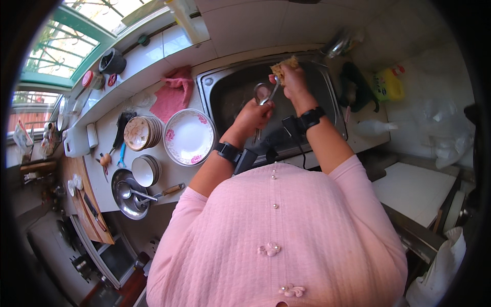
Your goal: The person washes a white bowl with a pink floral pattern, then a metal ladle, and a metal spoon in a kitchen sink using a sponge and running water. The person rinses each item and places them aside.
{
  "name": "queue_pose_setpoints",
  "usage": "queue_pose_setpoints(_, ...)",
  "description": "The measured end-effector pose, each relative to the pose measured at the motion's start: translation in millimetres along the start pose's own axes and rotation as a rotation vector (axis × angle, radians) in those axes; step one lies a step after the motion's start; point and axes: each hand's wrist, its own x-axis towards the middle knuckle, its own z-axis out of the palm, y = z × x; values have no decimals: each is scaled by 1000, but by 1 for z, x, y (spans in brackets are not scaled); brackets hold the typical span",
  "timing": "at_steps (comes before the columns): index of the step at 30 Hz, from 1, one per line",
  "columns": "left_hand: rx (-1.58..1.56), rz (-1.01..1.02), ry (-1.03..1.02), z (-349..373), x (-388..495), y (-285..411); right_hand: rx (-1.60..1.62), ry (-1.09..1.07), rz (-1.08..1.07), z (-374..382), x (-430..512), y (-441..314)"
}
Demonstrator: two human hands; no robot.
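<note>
My left hand (251,117) grips a bunch of metal spoons above the stainless steel sink (234,90). A large round spoon bowl (262,91) and a slimmer metal spoon (275,89) stick up out of that fist, and thin handles come out below it. In my right hand (295,82) is a yellowish-brown scrubbing pad (279,70), its fingers closed around it. The pad is right by the tip of the slim spoon; whether they touch is hard to tell. Inside the sink it is dark, so its contents are unclear.
Left of the sink stand a floral plate (189,137), stacked bowls (137,133), smaller bowls (144,171) and a steel basin (128,207) with ladles. A pink cloth (174,94) lies behind them. A faucet (337,46) and yellow bottle (389,84) are at right.
</note>
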Motion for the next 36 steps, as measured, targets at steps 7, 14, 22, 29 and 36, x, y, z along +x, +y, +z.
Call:
queue_pose_setpoints(7,-64,26,105,-12,12,-3,-124,-265,147,6,-14,31)
queue_pose_setpoints(14,-156,157,283,-34,14,15,-215,-344,101,-26,12,62)
queue_pose_setpoints(22,137,145,621,-51,19,2,-1477,-619,35,-88,36,158)
queue_pose_setpoints(29,99,71,667,-60,19,-6,-1738,-1016,-16,-69,20,233)
queue_pose_setpoints(36,-46,60,671,-69,23,-7,-1584,-698,278,-78,27,258)
